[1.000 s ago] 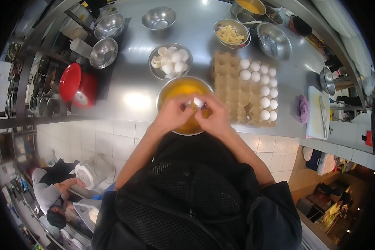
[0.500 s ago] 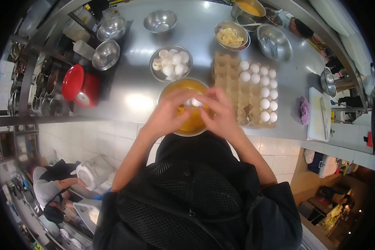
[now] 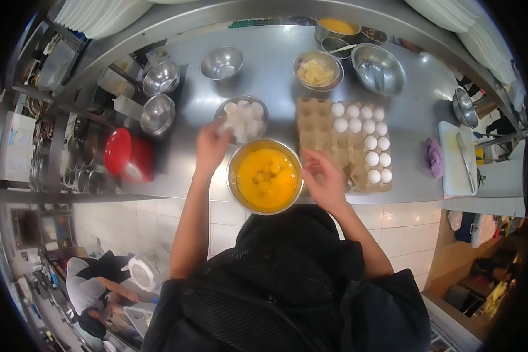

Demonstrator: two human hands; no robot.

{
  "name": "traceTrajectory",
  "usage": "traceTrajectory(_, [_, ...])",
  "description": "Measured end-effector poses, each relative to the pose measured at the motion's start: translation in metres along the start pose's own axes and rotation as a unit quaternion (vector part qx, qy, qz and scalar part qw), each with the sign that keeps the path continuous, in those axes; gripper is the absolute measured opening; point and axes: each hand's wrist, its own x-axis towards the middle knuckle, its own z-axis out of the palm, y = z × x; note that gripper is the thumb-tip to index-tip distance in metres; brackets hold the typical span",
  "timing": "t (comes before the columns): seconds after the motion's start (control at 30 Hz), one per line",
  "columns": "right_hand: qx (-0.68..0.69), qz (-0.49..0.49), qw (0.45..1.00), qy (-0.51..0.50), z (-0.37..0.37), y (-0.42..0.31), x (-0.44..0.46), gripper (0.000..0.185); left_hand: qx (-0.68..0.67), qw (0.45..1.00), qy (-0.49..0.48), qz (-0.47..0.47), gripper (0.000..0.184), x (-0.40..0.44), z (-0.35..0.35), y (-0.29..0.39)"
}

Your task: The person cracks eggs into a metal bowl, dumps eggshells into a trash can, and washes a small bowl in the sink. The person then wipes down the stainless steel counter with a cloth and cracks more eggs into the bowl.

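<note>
My left hand is at the left rim of a steel bowl piled with white eggshells. Its fingers are closed on what looks like an eggshell, slightly blurred against the pile. Nearer me stands a larger steel bowl of raw eggs, with several whole yolks showing. Beside this bowl's right rim is my right hand, fingers loosely bent and apart, with nothing visible in them. Just beyond that hand lies a cardboard egg tray, with white eggs along its right side.
Steel bowls stand at the back and left, near a red container. At the back right are a bowl of pale yellow pieces and a wide steel bowl. A purple cloth lies by a cutting board with a knife.
Both hands were together over the egg bowl, holding a white egg. They have parted: the left moved to the shell bowl, the right to the egg bowl's right rim. The view has shifted.
</note>
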Motion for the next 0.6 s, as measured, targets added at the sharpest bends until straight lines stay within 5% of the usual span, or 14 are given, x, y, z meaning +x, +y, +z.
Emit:
traceTrajectory(0.17, [-0.004,-0.013,0.999,0.038,-0.016,0.010,-0.013,0.043,-0.040,0.999,-0.018,0.016,0.054,0.013,0.003,-0.022])
traceTrajectory(0.37, [-0.001,0.016,0.997,0.074,-0.040,0.014,-0.026,0.040,-0.045,0.995,-0.010,-0.088,0.067,0.014,-0.004,-0.040])
traceTrajectory(0.6, [-0.038,0.005,0.997,0.071,-0.064,0.016,-0.028,0.038,-0.121,0.971,0.104,-0.180,0.043,0.024,0.001,-0.074])
